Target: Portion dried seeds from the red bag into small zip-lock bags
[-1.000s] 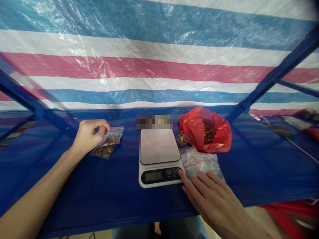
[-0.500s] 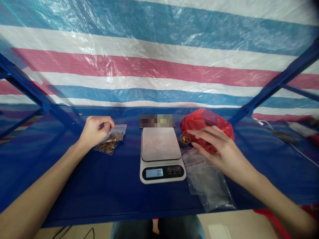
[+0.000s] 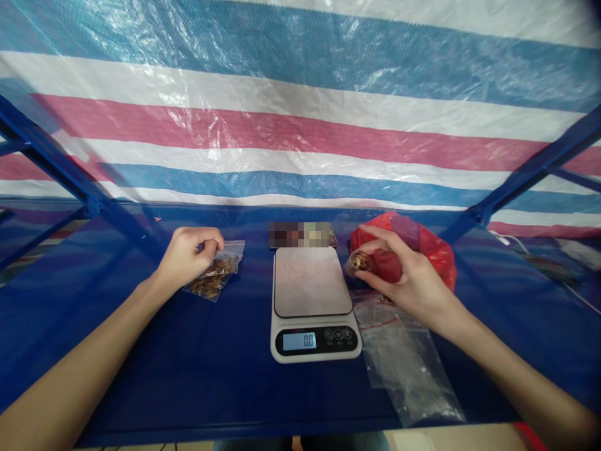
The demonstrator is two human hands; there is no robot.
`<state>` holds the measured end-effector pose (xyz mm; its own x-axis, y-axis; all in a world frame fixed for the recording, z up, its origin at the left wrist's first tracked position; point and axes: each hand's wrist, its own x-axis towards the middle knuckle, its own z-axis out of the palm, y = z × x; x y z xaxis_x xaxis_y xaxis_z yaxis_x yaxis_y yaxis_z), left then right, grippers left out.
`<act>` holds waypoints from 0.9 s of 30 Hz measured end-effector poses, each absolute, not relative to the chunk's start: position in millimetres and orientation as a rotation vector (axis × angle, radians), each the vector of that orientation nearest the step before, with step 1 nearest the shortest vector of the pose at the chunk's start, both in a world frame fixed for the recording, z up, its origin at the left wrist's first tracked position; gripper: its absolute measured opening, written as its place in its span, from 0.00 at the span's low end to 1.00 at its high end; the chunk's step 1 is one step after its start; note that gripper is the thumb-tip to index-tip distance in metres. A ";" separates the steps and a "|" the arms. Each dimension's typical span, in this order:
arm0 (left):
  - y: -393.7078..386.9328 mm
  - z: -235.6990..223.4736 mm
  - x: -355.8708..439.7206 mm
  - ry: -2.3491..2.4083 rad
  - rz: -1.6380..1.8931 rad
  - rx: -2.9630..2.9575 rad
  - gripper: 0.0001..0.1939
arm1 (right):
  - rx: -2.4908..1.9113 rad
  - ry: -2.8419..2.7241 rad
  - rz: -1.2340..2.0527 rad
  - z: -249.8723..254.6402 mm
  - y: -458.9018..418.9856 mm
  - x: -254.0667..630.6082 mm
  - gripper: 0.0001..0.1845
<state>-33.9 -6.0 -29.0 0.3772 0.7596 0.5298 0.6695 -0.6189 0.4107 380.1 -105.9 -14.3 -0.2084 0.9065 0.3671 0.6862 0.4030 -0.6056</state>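
A white digital kitchen scale (image 3: pixel 312 299) stands in the middle of the blue table, its plate bare and its display lit. My right hand (image 3: pixel 406 275) is closed around a small cup of brown nuts (image 3: pixel 360 260), just right of the scale and in front of a red plastic bag (image 3: pixel 434 250). My left hand (image 3: pixel 192 255) pinches the top of a small clear zip bag of nuts (image 3: pixel 213 279) that lies on the table left of the scale.
Empty clear zip bags (image 3: pixel 404 357) lie right of the scale, reaching the table's front edge. A blurred flat object (image 3: pixel 303 235) sits behind the scale. Blue frame bars (image 3: pixel 70 181) slant at both sides. A striped tarp (image 3: pixel 300 125) hangs behind.
My right hand left the scale's buttons, reached to the red bag and closed on the small cup of nuts. The scale's display lit up. My left hand stayed on the zip bag.
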 end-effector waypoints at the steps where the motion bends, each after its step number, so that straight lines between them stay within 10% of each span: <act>1: -6.0 -29.4 -33.8 1.299 1.061 2.503 0.15 | -1.343 -1.964 0.414 -9.1 -106.5 374.4 0.38; 13: -9.2 -24.0 -29.9 1.325 1.066 2.500 0.15 | -1.362 -2.125 0.476 -12.8 -117.0 338.4 0.45; 19: -11.0 -22.2 -26.1 1.365 1.031 2.475 0.15 | -1.387 -2.220 0.272 -15.7 -175.7 393.5 0.17; 27: -12.6 -21.9 -21.6 1.327 1.056 2.471 0.14 | -1.494 -2.258 0.270 -44.4 -207.7 416.4 0.20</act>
<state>-21.6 -12.6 -21.9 0.3629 0.7772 0.5141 0.6753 -0.5995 0.4296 416.4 -207.7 -44.4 -0.3363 0.9121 0.2347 0.8310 0.4046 -0.3817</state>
